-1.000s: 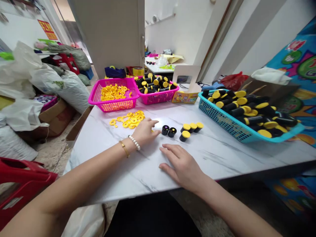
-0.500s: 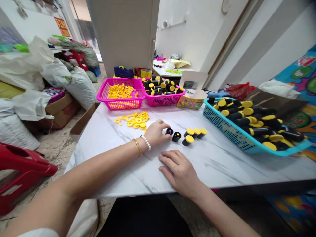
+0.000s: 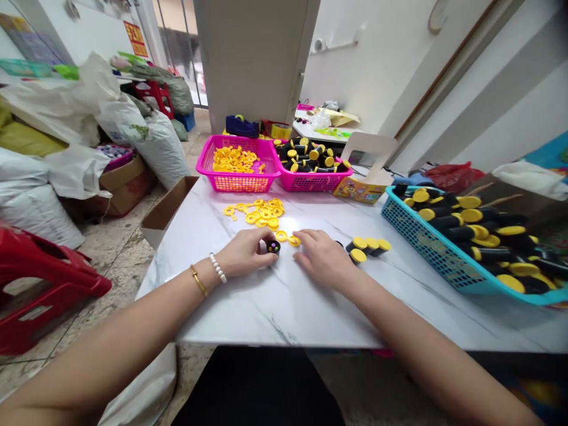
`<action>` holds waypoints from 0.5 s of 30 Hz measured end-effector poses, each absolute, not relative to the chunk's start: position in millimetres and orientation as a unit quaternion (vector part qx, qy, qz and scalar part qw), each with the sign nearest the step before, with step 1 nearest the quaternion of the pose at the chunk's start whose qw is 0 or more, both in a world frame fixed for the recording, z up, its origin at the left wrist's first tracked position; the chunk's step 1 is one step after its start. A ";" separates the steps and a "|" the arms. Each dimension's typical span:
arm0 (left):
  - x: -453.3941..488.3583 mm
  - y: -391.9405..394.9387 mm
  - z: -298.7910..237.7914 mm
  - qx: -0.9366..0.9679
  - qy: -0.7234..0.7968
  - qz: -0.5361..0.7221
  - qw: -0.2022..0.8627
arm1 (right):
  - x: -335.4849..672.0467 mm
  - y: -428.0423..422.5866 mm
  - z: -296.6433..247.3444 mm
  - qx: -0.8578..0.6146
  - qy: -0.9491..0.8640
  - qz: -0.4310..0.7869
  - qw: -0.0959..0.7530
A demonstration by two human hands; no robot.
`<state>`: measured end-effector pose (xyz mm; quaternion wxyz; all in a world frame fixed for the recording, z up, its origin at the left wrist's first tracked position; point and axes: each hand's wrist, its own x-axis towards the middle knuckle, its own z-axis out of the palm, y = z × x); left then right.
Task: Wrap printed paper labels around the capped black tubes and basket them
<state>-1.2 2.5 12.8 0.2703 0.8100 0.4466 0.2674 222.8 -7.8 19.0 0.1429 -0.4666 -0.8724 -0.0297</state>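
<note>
Left hand [image 3: 244, 253]: fingers curled around black tube [image 3: 273, 247] on table [image 3: 266, 307] | right hand [image 3: 326, 259]: flat, open, empty, fingertips by yellow ring [image 3: 293, 241] | done: four capped tubes [image 3: 368, 246] beside it | left: loose rings [image 3: 261, 212]

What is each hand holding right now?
Left hand: shut on a small black cylinder.
Right hand: open, palm down on the marble table, fingertips by a yellow ring.
</note>
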 end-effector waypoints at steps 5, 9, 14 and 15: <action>-4.6 0.9 13.3 0.811 0.439 0.265 0.282 | 204.2 27.0 14.8 -0.464 -0.878 -0.063 0.099; -4.1 -1.9 13.5 0.810 0.451 0.256 0.275 | 195.1 35.6 6.7 -0.435 -0.889 -0.103 0.101; -0.8 -1.4 11.4 0.799 0.456 0.263 0.289 | 200.9 27.2 12.7 -0.436 -0.861 0.007 0.260; -0.3 -0.9 10.6 0.798 0.452 0.263 0.299 | 204.2 23.7 17.8 -0.447 -0.842 0.070 0.295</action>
